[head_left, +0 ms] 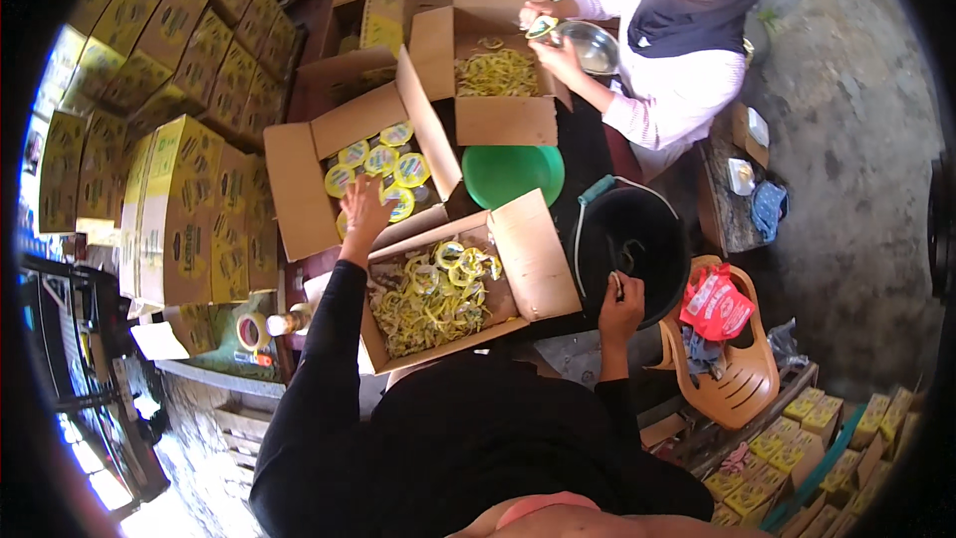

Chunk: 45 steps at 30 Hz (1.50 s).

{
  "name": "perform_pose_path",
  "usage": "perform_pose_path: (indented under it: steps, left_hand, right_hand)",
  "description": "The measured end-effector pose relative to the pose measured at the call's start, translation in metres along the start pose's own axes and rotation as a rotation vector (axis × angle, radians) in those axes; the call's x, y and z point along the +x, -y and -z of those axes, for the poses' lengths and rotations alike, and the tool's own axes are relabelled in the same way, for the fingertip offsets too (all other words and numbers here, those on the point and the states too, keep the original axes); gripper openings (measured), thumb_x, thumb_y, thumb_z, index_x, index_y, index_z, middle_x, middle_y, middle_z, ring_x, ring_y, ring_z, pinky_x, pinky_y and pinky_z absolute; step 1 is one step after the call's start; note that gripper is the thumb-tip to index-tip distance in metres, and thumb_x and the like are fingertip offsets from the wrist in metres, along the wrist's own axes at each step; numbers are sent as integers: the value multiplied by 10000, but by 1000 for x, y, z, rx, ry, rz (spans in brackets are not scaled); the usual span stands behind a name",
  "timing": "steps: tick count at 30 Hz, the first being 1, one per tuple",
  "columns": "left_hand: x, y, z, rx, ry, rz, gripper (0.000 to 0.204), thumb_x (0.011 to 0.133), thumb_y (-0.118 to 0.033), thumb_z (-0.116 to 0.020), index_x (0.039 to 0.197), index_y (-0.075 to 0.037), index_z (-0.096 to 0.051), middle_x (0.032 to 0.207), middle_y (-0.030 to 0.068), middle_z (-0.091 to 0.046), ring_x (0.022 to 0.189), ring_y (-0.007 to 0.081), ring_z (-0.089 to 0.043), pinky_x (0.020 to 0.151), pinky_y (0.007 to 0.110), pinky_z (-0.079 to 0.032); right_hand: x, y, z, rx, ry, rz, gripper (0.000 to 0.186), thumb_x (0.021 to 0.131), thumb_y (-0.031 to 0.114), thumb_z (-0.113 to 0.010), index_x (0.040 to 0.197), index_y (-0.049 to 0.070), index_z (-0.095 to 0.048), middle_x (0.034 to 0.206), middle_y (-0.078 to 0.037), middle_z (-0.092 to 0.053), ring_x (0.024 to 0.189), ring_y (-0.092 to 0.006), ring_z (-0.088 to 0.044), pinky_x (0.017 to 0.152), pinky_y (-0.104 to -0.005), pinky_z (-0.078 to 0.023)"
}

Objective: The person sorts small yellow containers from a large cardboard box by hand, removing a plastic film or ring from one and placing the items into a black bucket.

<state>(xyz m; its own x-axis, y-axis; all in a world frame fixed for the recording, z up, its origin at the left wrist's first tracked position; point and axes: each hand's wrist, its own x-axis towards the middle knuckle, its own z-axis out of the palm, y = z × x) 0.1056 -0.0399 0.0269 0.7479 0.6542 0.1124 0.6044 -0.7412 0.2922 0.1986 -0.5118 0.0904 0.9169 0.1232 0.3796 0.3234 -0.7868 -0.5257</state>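
My left hand [365, 207] reaches into an open cardboard box [291, 184] of sealed cups. Its fingers are spread over round, yellow-rimmed cups [381, 159], and it holds nothing that I can see. My right hand [621, 305] is closed at the near left side of a black bucket [652, 239], around something small and dark that I cannot make out. Between my arms, a second open carton [543, 264] holds a heap of yellow-and-clear plastic trimmings [423, 304], with a few yellow rings on top.
Across the table a co-worker [677, 70] holds a yellow-rimmed cup [543, 27] by a metal bowl [590, 48]. A green basin [513, 174] sits beside another carton [508, 123] of yellow strips. Stacked cartons [184, 219] rise at left; an orange plastic chair [737, 389] stands at right.
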Motion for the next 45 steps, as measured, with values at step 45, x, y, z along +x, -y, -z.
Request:
perform_pose_path:
  steps: [45]
  left_hand:
    - [-31, -19, -6, -54, -188, 24, 748, 633, -411, -837, 1260, -115, -555, 1205, 150, -589, 1168, 308, -552, 1056, 542, -313]
  right_hand:
    - [-5, -11, -1, 122, -23, 159, 136, 896, 173, -674, 995, 82, -693, 911, -81, -629, 839, -318, -625, 746, -420, -496]
